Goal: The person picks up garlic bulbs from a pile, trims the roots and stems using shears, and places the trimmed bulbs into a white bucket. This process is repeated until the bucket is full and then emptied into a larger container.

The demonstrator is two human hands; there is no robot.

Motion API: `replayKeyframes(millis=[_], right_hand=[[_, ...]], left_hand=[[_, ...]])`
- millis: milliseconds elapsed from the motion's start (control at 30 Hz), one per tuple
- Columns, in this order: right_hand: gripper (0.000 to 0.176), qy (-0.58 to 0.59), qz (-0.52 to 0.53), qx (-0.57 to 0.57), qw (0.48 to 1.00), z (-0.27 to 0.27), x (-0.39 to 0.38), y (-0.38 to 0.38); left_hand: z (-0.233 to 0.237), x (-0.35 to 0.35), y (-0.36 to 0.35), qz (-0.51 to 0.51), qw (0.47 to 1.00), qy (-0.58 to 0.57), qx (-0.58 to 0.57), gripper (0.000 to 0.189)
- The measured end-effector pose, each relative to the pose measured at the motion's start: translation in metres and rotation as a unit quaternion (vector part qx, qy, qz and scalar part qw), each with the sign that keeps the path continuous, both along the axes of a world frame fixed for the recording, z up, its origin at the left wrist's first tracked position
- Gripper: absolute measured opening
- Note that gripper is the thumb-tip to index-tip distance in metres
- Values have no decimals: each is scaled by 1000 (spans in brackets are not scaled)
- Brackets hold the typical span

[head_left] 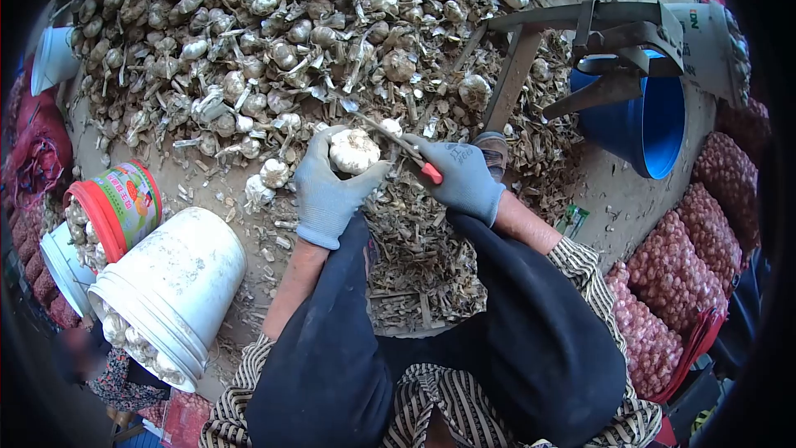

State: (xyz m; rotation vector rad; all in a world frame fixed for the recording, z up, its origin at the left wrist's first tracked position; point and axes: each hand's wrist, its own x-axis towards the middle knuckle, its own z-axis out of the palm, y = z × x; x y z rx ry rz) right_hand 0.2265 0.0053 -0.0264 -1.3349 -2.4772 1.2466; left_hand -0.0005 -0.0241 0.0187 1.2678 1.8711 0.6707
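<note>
My left hand [323,195], in a grey work glove, grips a whitish garlic bulb [355,152] between thumb and fingers. The bulb sits just above my lap. Close by on the right, my gloved right hand [466,178] is closed around a knife [388,134] with red showing at its handle. Its narrow blade points up and left, past the top right of the bulb. Beyond my hands spreads a large heap of garlic [286,54] with dry stalks. A few bulbs [267,182] lie on the ground left of my left hand.
At left stand a white bucket [178,270] tipped over with garlic in its mouth and a red-rimmed bucket [133,203]. A metal-framed stand [518,75] and a blue bucket [663,129] are at upper right. Filled net sacks [676,270] line the right. A person [124,382] sits at lower left.
</note>
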Motion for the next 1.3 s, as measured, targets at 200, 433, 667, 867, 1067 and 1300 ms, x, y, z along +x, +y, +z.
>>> replayKeyframes(millis=[200, 433, 667, 867, 1067, 1300], right_hand=[[58, -25, -11, 11, 1000, 13, -1, 1], [62, -70, 53, 111, 990, 29, -19, 20], [67, -114, 97, 105, 983, 29, -27, 19], [67, -98, 109, 26, 989, 11, -21, 16], [62, -34, 45, 42, 998, 2, -16, 14], [68, -118, 79, 102, 985, 31, -32, 16]], left_hand=[[-28, -13, -4, 107, 976, -189, 31, 66], [-20, -12, -1, 34, 997, -53, 55, 69], [-11, -12, -6, -21, 995, 84, 49, 74], [-8, -12, -11, -1, 998, 52, 20, 73], [-24, -20, -14, 80, 996, -38, 30, 67], [-18, -16, -10, 27, 998, -12, 59, 71]])
